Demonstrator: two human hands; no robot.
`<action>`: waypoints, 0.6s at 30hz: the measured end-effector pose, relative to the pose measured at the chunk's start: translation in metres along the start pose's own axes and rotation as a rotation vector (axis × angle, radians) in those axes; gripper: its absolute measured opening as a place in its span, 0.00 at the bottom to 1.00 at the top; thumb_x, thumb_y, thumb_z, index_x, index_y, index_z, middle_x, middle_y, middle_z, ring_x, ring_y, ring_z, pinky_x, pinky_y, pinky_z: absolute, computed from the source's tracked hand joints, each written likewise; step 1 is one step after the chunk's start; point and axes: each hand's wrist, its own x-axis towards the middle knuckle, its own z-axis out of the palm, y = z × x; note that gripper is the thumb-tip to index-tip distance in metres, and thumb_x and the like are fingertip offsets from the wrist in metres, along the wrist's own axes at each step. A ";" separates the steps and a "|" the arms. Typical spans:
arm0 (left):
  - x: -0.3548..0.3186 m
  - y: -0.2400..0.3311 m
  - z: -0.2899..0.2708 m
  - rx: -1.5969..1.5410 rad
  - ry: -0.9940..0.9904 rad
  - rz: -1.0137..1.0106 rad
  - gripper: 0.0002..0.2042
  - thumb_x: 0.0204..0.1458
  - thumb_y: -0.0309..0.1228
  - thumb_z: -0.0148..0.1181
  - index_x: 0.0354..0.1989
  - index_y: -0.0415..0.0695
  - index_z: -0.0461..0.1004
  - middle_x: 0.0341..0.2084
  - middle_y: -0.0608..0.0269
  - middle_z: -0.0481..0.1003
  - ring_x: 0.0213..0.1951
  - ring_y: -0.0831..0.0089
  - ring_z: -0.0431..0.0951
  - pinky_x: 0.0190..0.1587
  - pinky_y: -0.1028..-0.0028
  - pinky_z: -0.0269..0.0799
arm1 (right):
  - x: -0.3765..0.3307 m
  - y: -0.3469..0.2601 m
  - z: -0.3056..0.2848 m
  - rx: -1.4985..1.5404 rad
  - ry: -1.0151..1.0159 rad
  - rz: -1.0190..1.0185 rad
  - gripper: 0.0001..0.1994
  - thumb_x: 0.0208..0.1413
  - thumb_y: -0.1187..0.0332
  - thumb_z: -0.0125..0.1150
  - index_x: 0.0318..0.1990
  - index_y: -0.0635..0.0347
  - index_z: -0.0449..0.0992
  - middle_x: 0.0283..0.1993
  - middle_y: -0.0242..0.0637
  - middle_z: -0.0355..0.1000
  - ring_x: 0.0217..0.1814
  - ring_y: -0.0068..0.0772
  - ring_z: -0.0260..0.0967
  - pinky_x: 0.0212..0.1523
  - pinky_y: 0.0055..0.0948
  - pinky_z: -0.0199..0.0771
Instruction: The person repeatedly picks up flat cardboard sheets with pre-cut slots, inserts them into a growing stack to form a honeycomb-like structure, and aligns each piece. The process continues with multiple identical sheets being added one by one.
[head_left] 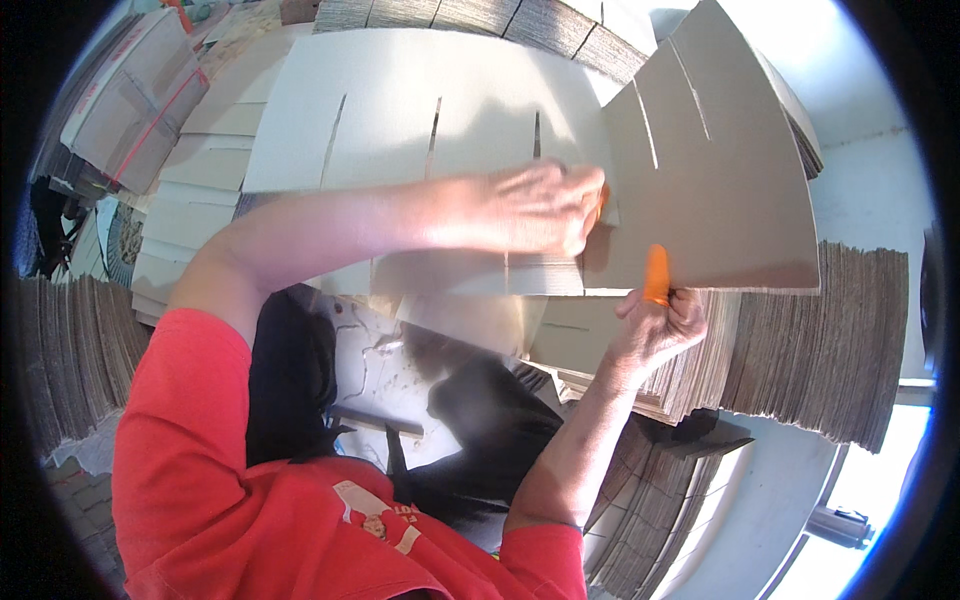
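Left hand [535, 208] flat, fingers apparently together on slotted cardboard sheet [420, 120]; right hand [660, 320] pinching grey slotted panel [720, 190].

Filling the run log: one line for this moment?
left hand: on slotted cardboard sheet | right hand: grips tilted slotted sheet | cardboard stacks around

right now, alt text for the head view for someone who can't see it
Two bare hands hold slotted grey cardboard sheets: the left hand presses on a wide slotted sheet, and the right hand, with an orange finger cot, grips a tilted sheet. Cardboard stacks surround them.
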 end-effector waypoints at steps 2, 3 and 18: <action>-0.004 0.025 -0.005 -0.011 -0.054 0.056 0.06 0.35 0.24 0.66 0.17 0.35 0.73 0.25 0.58 0.71 0.33 0.72 0.67 0.17 0.82 0.71 | -0.003 0.001 0.003 -0.081 -0.019 0.039 0.11 0.43 0.87 0.47 0.27 0.67 0.76 0.17 0.27 0.66 0.20 0.11 0.58 0.22 0.16 0.57; -0.002 0.046 -0.009 0.005 -0.280 0.126 0.07 0.41 0.28 0.63 0.23 0.38 0.74 0.29 0.59 0.72 0.40 0.68 0.68 0.26 0.75 0.73 | -0.004 0.009 0.006 -0.140 0.014 0.030 0.10 0.42 0.88 0.46 0.26 0.67 0.75 0.17 0.27 0.65 0.20 0.11 0.56 0.21 0.17 0.56; 0.010 -0.218 0.033 0.098 -0.190 -0.816 0.28 0.58 0.34 0.52 0.64 0.32 0.57 0.64 0.37 0.57 0.68 0.44 0.52 0.70 0.48 0.45 | -0.005 -0.011 0.029 0.065 0.042 0.269 0.14 0.44 0.84 0.37 0.26 0.67 0.74 0.09 0.30 0.59 0.08 0.17 0.56 0.10 0.21 0.58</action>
